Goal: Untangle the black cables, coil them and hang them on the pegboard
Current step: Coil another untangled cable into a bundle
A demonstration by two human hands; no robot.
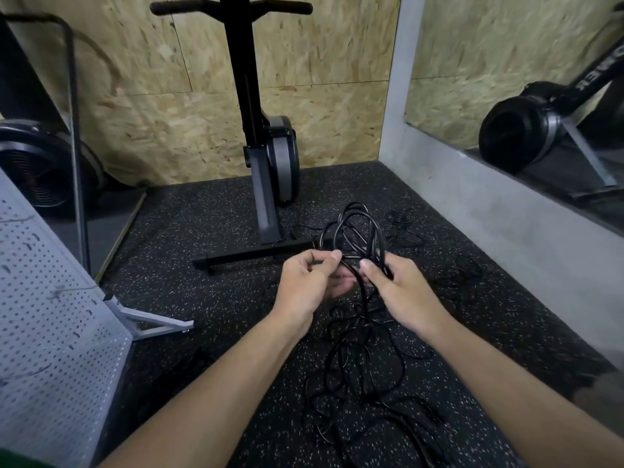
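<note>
A bundle of black cable loops (354, 228) stands up between my two hands over the speckled floor. My left hand (309, 282) pinches the strands at the bundle's base with thumb and curled fingers. My right hand (401, 292) grips the same bundle from the right side. From the hands a tangle of black cable (364, 373) hangs down and spreads over the floor toward me. A grey pegboard (50, 315) on a stand leans at the left edge.
A black exercise machine (266, 153) stands upright ahead, its base bar (253, 255) just beyond my hands. Thinner loose cables (456, 275) lie on the floor to the right. A mirror (523, 96) covers the right wall. A fan wheel (44, 167) sits far left.
</note>
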